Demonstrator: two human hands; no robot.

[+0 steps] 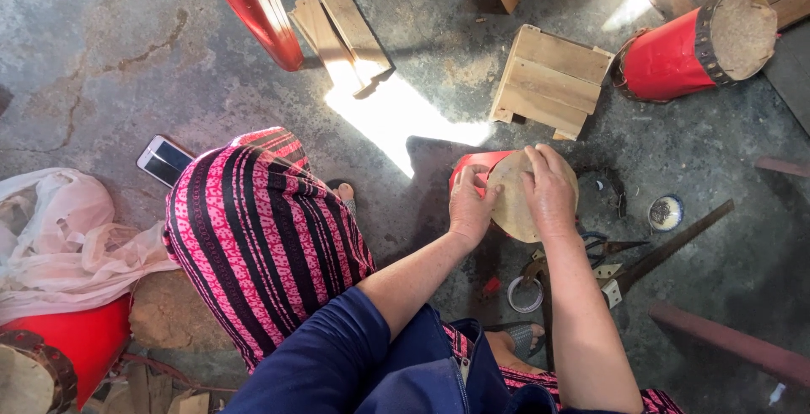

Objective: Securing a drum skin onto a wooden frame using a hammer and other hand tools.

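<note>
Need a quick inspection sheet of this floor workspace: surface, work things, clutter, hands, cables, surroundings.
Surface: cracked grey concrete floor, sunlit patch in the middle.
Work things: small red drum with a tan skin on top.
Clutter: saw, scissors, small round tin, tape ring, phone.
Hands: left hand on the skin's near edge; right hand pressing on top of it.
Cables: nothing seen.
Surroundings: wooden crate, loose planks, finished red drum, white plastic bag.
</note>
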